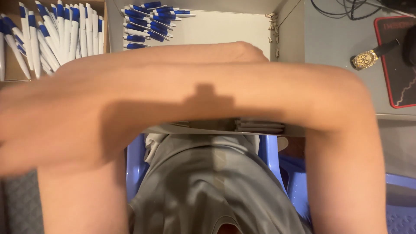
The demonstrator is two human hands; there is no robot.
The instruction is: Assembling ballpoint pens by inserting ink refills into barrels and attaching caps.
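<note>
Head view, looking straight down at my crossed forearms, which fill the middle of the frame and hide most of the bench. My right forearm runs from the elbow at the right toward the left edge, where my right hand (30, 130) is blurred; I cannot tell whether it is spread or curled, nor whether it holds anything. My left forearm lies behind it, and a rounded part near the middle is probably my left hand (238, 51), its fingers hidden, so I cannot tell its state either.

At the bench's far left corner, a cardboard box (13, 71) holds white pens with blue ends (56, 30), stood close together, I judge so that they stay sorted. Just to its right, a larger white tray (216, 28) carries a small heap of blue pens (147, 21) at its far edge, near my left hand, with tiny grey parts (274, 30) in a line along its right wall. Toward the bench's right edge lie a gold wristwatch (368, 57) and a black mat with a red border (401, 60). Below, my grey shirt (212, 186) and a blue plastic chair (294, 182) show.
</note>
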